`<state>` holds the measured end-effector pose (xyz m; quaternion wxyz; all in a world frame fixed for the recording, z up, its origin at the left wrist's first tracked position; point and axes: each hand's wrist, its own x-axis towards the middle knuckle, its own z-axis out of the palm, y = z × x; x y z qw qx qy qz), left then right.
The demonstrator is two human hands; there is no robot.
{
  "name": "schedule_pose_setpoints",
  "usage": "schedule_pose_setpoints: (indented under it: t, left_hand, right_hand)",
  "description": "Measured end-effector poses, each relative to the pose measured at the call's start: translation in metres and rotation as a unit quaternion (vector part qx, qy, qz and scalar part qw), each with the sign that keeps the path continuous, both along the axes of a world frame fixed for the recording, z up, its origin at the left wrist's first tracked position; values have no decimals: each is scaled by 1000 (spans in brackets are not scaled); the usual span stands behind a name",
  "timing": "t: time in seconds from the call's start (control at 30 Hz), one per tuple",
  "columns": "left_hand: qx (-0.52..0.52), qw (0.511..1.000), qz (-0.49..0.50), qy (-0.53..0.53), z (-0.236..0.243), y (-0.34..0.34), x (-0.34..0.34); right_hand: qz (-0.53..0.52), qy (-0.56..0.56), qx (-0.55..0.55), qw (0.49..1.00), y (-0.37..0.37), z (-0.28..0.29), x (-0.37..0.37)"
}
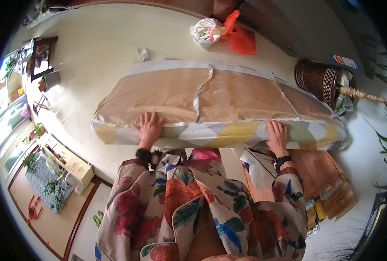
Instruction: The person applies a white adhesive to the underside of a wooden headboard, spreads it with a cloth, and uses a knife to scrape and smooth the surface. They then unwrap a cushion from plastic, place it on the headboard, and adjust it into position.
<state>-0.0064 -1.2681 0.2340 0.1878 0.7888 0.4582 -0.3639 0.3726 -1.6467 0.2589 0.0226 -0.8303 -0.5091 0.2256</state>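
Note:
In front of me a long padded cushion stretches across the view. Its upper face is brown cloth, and a grey, white and yellow patterned cover wraps its near side. Two narrow cloth ties run over the brown face. My left hand lies on the near edge with fingers spread across the brown cloth. Toward the right end, my right hand has its fingers bent over the same edge, holding the cushion; its thumb is hidden. Dark bands circle both wrists.
Beyond the cushion, a white bag sits beside a red plastic bag. A dark brown patterned pot stands by the right end. Wooden furniture is near my right arm, and a low cabinet with plants is at left.

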Motion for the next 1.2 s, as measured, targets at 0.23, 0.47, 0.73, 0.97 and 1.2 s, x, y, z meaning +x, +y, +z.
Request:
schedule_pose_setpoints:
  t: [0.23,0.47,0.73,0.97,1.2]
  left_hand:
    - [-170,980,-66,83,-130,-20,137]
    - [-308,821,-314,-363,-208,-211,309]
    - [-393,795,-265,-379,-358,-131,344]
    - [-108,966,-184,147,-373,64,177]
    - [-270,904,-302,-139,-353,-127,341]
  right_hand:
    - [-11,12,19,1000,-11,-16,3]
    - [-13,-15,10,1000,-29,-39,-1]
    - [-43,9,6,999,-38,-48,-5]
    - [-64,38,-5,997,-39,-50,-7]
    - [-49,26,-14,998,-38,-52,-6]
